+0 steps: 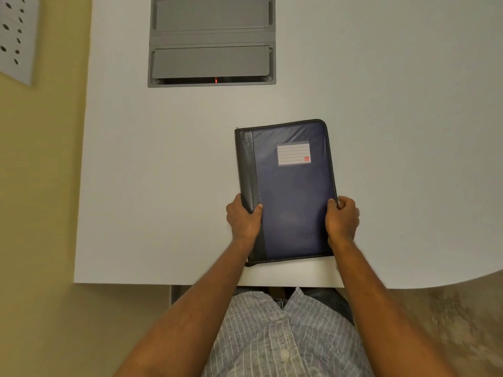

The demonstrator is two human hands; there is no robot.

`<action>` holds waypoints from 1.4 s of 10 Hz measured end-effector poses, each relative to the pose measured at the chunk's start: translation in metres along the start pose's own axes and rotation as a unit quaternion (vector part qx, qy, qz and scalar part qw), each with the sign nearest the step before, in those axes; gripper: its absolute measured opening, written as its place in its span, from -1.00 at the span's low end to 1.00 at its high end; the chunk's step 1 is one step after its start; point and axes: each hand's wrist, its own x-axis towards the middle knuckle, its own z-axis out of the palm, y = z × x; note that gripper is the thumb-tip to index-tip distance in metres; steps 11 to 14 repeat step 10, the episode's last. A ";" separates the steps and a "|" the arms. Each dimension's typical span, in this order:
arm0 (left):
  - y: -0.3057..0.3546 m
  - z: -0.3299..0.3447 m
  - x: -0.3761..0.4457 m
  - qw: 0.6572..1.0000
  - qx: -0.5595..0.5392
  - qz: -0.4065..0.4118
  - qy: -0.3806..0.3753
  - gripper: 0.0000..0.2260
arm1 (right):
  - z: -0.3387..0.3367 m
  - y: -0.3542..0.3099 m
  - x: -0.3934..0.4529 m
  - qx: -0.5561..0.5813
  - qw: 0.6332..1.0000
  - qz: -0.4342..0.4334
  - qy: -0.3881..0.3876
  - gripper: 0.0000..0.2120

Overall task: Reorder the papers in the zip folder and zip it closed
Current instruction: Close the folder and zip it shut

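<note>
The zip folder (288,191) lies closed on the table (163,186), centre-right of the frame. Left hand (243,220) grips its spine, right hand (341,219) its zipped edge, fingers curled round. It looks stiff, light, slightly slick; the side edges suit holding.

White surface (163,186) carrying one closed zip folder (294,202)

The navy folder (black spine to the left, lined label (293,154) on its cover) lies flat near the surface's front edge; a grey hinged cable hatch (211,40) sits recessed at the far side.
</note>
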 end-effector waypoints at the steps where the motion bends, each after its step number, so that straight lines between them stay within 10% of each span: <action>1: 0.001 -0.006 0.010 1.000 -0.022 -0.009 -0.009 -0.36 | 0.006 0.004 -0.010 0.055 0.998 -0.021 -0.017 -0.74; 8: 0.020 -0.078 0.068 0.981 0.161 0.112 -0.002 -0.35 | 0.031 -0.042 -0.017 -0.073 0.958 -0.231 -0.153 -0.81; 10: 0.035 -0.103 0.038 0.919 0.308 0.242 0.036 -0.30 | -0.008 -0.071 -0.030 -0.244 0.913 -0.294 -0.141 -0.35; 14: 0.035 -0.103 0.038 0.919 0.308 0.242 0.036 -0.30 | -0.008 -0.071 -0.030 -0.244 0.913 -0.294 -0.141 -0.35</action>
